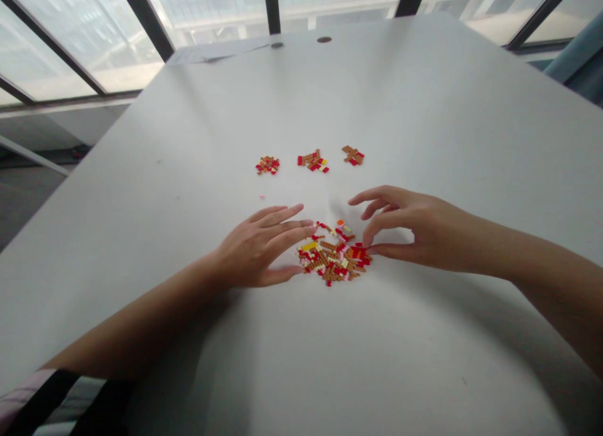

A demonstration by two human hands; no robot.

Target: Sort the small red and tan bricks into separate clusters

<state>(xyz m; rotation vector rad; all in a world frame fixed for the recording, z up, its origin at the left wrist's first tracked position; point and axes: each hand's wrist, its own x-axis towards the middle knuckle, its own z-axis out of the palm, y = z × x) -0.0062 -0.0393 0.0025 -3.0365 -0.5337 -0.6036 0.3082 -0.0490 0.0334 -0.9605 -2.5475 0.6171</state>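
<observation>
A large loose pile of small building bricks [332,254] in red, brown, yellow, cream and pink lies on the white table between my hands. My left hand [264,244] is open on the pile's left side, fingers stretched and slightly spread, with the fingertips at its edge. Over the right edge of the pile, my right hand [409,228] pinches with thumb and index finger at a red building brick [359,252]; its other fingers are loosely curled above. Whether that brick is lifted off the pile I cannot tell.
Beyond my hands, three smaller brick groups stand in a row: tiny pieces [267,165] at left, mixed bricks [313,161] in the middle, brown and red bricks [353,155] at right. The white table [301,103] reaches toward windows, with paper [211,53] at its far left.
</observation>
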